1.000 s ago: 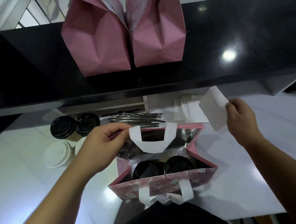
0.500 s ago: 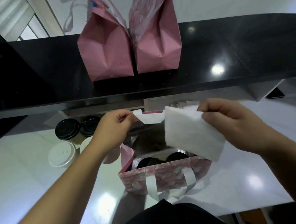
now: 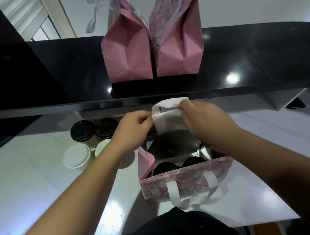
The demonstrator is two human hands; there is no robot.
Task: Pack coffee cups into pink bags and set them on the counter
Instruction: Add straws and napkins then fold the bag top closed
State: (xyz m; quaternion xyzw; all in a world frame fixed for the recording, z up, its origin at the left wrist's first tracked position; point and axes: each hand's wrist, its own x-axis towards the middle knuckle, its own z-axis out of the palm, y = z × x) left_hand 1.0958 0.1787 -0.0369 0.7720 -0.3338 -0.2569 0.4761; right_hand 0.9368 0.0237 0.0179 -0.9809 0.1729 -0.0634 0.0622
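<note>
Standing left of the left hand (image 3: 134, 130) are four cups (image 3: 83, 131); that hand is pinching the napkin (image 3: 166, 121), the right hand (image 3: 201, 118) now gripping its other edge over the open bag (image 3: 185, 180), where two cups (image 3: 164, 168) are sitting. Two bags (image 3: 152, 47) are standing on the counter (image 3: 258, 54) beyond.

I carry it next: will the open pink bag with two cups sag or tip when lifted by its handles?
The open pink bag probably flexes: its side wall folds inward. Two black-lidded cups sit low, so likely bottom-heavy and steady. The soft white handle droops, so expect slack.
</note>
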